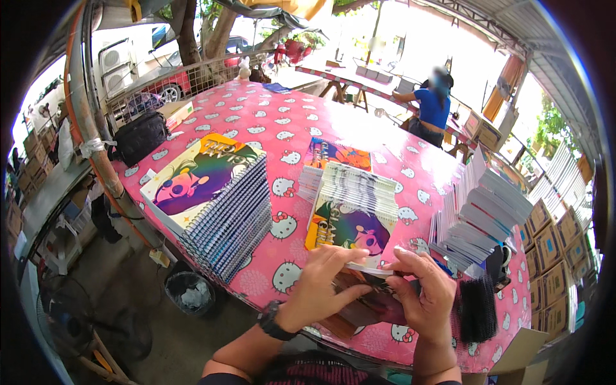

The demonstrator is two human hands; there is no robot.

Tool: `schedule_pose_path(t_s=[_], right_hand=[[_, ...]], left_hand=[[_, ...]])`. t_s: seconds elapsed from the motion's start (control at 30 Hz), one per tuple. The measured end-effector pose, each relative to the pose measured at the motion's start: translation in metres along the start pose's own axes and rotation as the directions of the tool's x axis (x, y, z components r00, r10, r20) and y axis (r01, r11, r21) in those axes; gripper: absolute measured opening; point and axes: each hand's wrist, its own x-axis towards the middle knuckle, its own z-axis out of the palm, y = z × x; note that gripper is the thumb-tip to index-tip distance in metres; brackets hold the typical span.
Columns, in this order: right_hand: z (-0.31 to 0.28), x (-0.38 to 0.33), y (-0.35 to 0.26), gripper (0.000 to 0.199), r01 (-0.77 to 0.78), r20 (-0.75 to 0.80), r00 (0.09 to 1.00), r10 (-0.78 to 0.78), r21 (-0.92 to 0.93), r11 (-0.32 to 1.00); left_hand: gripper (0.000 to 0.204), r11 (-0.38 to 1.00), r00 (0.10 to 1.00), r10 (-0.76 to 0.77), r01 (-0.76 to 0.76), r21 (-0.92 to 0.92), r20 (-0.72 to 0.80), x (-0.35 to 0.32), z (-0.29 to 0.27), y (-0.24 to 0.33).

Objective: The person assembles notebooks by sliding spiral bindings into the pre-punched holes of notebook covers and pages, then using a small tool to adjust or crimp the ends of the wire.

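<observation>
Near the table's front edge, my left hand (pixel 326 282) and my right hand (pixel 425 290) grip a notebook (pixel 377 303) from both sides, fingers on its top edge and thumbs on its near face. Its pale page edge is up and its dark, glossy face is tilted toward me. Just beyond my fingers lies a row of overlapping notebooks (pixel 353 218) with colourful covers and a spiral edge. Behind it is another notebook with an orange and blue cover (pixel 340 154). A dark watch (pixel 276 322) is on my left wrist.
A tall stack of spiral notebooks (pixel 224 212) stands at the left. Leaning piles of pages (pixel 478 212) and black binding wires (pixel 478 311) are at the right. A black bag (pixel 141 138) lies far left, a bin (pixel 190 292) below. Another person (pixel 433 106) stands beyond the pink table (pixel 285 276).
</observation>
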Motion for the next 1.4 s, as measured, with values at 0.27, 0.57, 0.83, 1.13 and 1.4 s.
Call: schedule_pose_path(t_s=[0.27, 0.57, 0.83, 1.13, 1.4], right_hand=[[0.031, 0.114, -0.005, 0.062, 0.332, -0.218, 0.911, -0.351, -0.117, 0.936], [0.055, 0.043, 0.153, 0.043, -0.146, -0.059, 0.989, 0.136, -0.235, 0.961], [0.095, -0.061, 0.245, 0.048, -0.630, -0.166, 0.735, 0.658, 0.193, 0.752], [0.033, -0.081, 0.229, 0.020, -0.489, -0.414, 0.696, 0.587, 0.326, 0.809], [0.007, -0.082, 0.061, 0.031, -0.244, -0.430, 0.712, 0.555, 0.590, 0.770]], left_hand=[[0.048, 0.998, 0.859, -0.022, -0.007, -0.056, -0.511, 0.051, -0.165, 0.014], [0.053, 0.705, 0.832, -0.095, 0.444, 0.553, -0.547, -0.004, -0.271, -0.073], [0.057, 0.938, 0.686, -0.076, 0.295, 0.181, -0.724, -0.005, -0.257, -0.081], [0.069, 0.745, 0.748, 0.582, -0.332, 0.579, -0.320, 0.010, -0.097, -0.008], [0.033, 0.730, 0.906, -0.393, 0.411, -0.545, 0.157, -0.001, -0.007, -0.070]])
